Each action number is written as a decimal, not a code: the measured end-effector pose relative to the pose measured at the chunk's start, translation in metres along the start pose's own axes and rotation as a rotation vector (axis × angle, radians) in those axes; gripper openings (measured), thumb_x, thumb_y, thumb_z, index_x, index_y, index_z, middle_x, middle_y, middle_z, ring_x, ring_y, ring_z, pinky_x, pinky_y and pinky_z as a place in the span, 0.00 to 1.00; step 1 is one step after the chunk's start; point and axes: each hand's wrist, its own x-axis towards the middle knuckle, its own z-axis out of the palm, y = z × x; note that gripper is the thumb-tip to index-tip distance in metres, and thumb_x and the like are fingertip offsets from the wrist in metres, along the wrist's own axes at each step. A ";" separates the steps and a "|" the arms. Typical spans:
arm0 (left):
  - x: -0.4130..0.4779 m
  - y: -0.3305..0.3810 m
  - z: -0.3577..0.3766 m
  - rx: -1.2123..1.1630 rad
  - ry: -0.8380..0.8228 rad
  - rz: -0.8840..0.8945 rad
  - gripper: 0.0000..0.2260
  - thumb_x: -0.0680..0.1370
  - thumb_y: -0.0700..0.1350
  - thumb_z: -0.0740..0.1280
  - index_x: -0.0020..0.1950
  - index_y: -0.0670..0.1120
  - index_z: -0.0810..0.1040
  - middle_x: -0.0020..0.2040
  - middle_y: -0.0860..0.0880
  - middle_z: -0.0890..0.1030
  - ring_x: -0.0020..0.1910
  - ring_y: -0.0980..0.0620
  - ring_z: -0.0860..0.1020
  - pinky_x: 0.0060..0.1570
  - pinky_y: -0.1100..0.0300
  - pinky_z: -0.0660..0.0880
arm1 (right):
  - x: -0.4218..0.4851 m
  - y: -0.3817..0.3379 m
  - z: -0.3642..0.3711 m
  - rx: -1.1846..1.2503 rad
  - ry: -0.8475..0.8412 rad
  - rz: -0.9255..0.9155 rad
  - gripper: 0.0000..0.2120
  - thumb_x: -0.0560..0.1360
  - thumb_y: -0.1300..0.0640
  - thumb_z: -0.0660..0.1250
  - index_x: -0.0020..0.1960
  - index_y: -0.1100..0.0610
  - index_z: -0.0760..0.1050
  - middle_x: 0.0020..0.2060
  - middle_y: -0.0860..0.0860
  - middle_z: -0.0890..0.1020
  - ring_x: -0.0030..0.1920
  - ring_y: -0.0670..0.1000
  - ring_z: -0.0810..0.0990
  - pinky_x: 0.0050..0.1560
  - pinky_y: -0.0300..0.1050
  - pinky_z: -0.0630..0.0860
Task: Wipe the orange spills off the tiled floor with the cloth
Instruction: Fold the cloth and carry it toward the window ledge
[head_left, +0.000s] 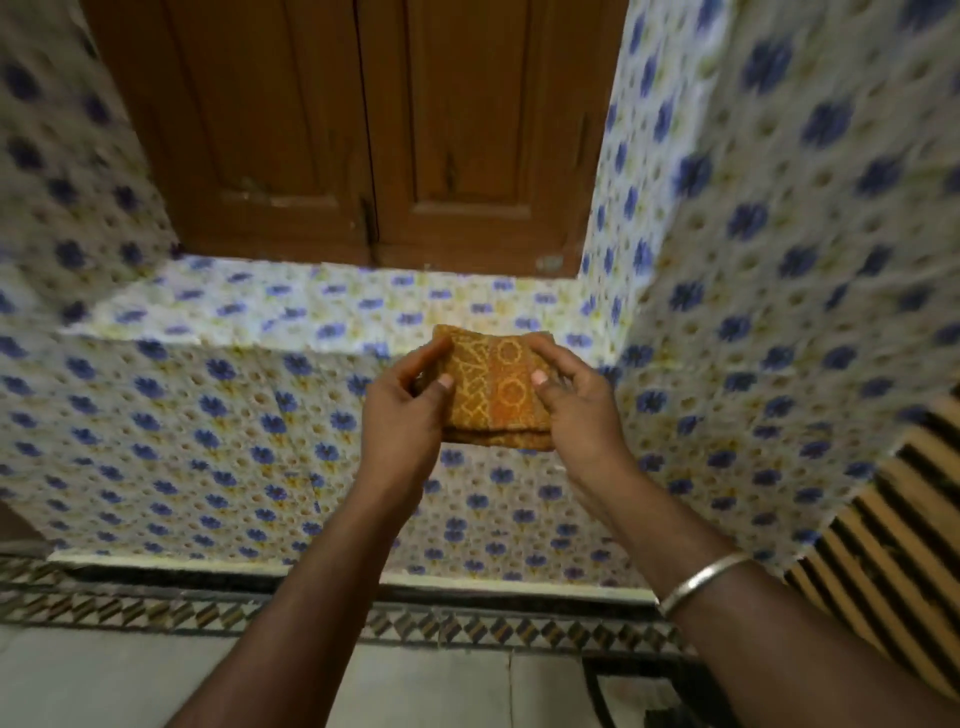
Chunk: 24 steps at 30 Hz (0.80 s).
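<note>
Blue-flower tiled wall (208, 441) with a tiled ledge (311, 306), brown wooden shutters (363, 130) above. Frame blurred. Left hand (402, 410) and right hand (576, 410) both grasp the folded orange patterned cloth (493, 395), thumbs on top, fingers curled round its left and right edges. Cloth sits between the hands, up in front of the ledge lip; can't tell if it touches the ledge. Silver bangle (701, 579) on the right wrist. Striped fabric (883, 545) at the right edge. Pale floor (156, 675) low in frame, under a mosaic border strip (467, 631). No orange spills in view.

Judgement: step is readying the cloth. Keep it folded into a thick pad and shift it to one hand. Bring it flat down to the floor, find the spill, and wipe inward so the orange doesn't spread.
</note>
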 end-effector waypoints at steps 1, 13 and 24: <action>0.009 0.028 0.004 0.013 0.010 -0.022 0.16 0.84 0.38 0.66 0.69 0.51 0.82 0.63 0.50 0.83 0.59 0.48 0.84 0.54 0.43 0.84 | 0.006 -0.030 0.005 -0.015 0.024 0.025 0.18 0.84 0.62 0.61 0.69 0.46 0.78 0.74 0.46 0.73 0.74 0.51 0.71 0.70 0.55 0.75; 0.071 0.193 0.029 0.244 -0.007 -0.239 0.14 0.83 0.39 0.66 0.65 0.52 0.84 0.62 0.50 0.84 0.56 0.44 0.84 0.52 0.39 0.84 | 0.063 -0.205 0.028 -0.407 0.100 0.129 0.18 0.84 0.63 0.60 0.71 0.50 0.76 0.73 0.48 0.74 0.67 0.51 0.77 0.54 0.40 0.77; 0.161 0.088 0.049 0.542 -0.055 -0.255 0.19 0.84 0.34 0.61 0.72 0.47 0.79 0.69 0.46 0.80 0.48 0.53 0.81 0.50 0.52 0.84 | 0.152 -0.074 0.027 -0.613 -0.153 0.212 0.29 0.82 0.70 0.58 0.80 0.52 0.64 0.79 0.52 0.60 0.76 0.54 0.65 0.55 0.31 0.70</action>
